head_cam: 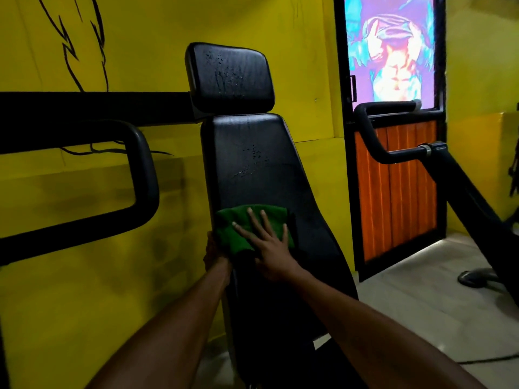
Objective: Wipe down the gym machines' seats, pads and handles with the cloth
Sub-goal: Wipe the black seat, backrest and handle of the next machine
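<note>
The green cloth (233,214) lies low on the back pad (252,153), under the straight, spread fingers (254,223) of the right hand (271,248), pressed flat. The left hand (214,255) sits at the pad's left edge, fingers hidden; their state I cannot tell.

A single wide-angle camera worn on the head looks forward and slightly down. The left forearm (168,332) and right forearm (365,327) run in from the bottom edge toward the centre. The camera sits within arm's reach of the back pad (252,164), which fills the middle of the frame. It faces a yellow wall (84,262) on the left, with a door (398,178) at the right edge.
</note>
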Action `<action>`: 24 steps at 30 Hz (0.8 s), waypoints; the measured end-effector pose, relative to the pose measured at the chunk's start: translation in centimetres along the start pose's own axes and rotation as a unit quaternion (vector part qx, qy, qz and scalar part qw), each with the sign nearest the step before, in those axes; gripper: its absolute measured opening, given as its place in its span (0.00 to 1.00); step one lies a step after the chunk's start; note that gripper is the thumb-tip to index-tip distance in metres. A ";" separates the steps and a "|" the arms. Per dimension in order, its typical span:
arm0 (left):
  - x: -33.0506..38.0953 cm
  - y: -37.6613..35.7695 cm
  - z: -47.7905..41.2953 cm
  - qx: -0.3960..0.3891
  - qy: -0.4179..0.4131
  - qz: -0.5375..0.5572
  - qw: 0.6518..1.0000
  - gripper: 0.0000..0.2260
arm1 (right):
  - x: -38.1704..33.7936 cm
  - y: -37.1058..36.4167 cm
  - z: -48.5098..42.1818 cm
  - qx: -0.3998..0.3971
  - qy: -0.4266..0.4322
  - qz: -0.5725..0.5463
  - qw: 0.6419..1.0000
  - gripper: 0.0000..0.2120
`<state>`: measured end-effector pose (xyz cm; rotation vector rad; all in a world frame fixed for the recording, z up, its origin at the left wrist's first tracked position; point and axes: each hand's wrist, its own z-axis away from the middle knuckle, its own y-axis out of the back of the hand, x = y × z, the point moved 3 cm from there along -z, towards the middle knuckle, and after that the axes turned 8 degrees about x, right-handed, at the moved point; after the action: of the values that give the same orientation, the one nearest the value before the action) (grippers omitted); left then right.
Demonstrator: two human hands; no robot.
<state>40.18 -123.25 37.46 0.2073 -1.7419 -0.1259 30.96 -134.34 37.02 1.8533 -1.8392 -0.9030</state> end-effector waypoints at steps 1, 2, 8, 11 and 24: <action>-0.3 -0.3 -0.6 -0.009 0.020 0.003 1.000 0.23 | 1.1 0.1 0.3 0.005 -0.013 0.014 1.000 0.48; -0.3 -0.3 -1.1 -0.014 0.040 0.006 0.999 0.27 | 2.5 0.4 0.1 0.023 -0.059 0.018 0.998 0.47; 5.6 0.0 -2.8 0.021 0.021 0.068 0.997 0.28 | 6.1 0.7 -2.3 0.128 -0.331 -0.070 0.932 0.40; 5.9 -1.1 -4.2 0.067 0.025 0.090 0.993 0.29 | 3.9 0.0 -3.4 0.160 -0.236 -0.045 0.957 0.41; 5.2 -1.1 -4.6 0.072 -0.059 -0.032 0.995 0.21 | -1.0 1.1 -10.7 0.192 0.105 0.012 0.976 0.38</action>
<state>43.91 -125.23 43.13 0.3665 -1.8647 -0.0602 37.35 -135.30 45.71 2.0483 -1.9976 -0.3390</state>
